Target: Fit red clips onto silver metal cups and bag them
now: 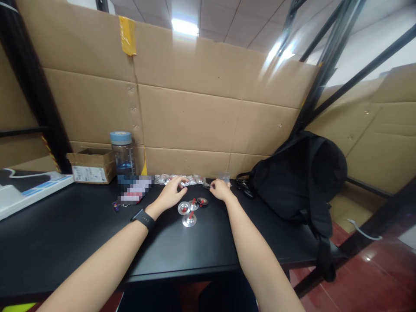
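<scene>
While the four metal discs with red pieces (189, 220) are left lying on the black table (182, 255), the left hand (172, 191) is held half open at ten o'clock from them, thumb and fingers parted, beside the clear plastic packets (197, 179) at twelve. At two o'clock, the right hand (221, 190) is curled near the packets' right end; whether anything is gripped cannot be told. The black backpack (299, 177) is seen between two and three o'clock.
</scene>
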Demonstrator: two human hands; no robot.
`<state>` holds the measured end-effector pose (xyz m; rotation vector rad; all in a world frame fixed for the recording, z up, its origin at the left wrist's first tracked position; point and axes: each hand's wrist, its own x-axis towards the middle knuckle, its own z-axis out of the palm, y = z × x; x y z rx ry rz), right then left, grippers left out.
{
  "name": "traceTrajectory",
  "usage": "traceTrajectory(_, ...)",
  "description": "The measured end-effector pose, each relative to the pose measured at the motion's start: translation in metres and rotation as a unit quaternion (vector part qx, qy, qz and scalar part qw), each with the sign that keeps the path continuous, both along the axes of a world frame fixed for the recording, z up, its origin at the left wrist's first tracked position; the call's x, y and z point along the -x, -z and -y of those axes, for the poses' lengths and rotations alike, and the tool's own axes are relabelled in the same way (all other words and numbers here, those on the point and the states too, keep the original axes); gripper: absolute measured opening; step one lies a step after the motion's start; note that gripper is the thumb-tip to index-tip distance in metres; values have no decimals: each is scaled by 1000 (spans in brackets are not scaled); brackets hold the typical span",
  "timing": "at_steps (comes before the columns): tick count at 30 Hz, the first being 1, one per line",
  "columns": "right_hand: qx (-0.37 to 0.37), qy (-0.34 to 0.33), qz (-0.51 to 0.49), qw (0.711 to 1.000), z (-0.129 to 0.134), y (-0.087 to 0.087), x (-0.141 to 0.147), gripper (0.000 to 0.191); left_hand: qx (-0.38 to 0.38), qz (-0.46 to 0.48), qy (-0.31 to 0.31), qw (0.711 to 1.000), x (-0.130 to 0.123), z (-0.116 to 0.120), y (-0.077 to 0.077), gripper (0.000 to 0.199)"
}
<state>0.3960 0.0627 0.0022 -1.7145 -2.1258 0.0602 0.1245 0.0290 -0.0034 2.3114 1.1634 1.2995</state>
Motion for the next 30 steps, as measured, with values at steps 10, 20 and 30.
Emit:
traceTrajectory(10,5,-233,-310,922,23,-25,22,31,80,136,35,987,-10,4,-7,34)
traceTrajectory(20,87,-237,-446,859,33,-22,45,34,182,104,192,959,-7,9,-1,70)
traceTrajectory(30,153,-202,-518,817,35,-21,50,41,156,0,158,975,-2,5,-3,24)
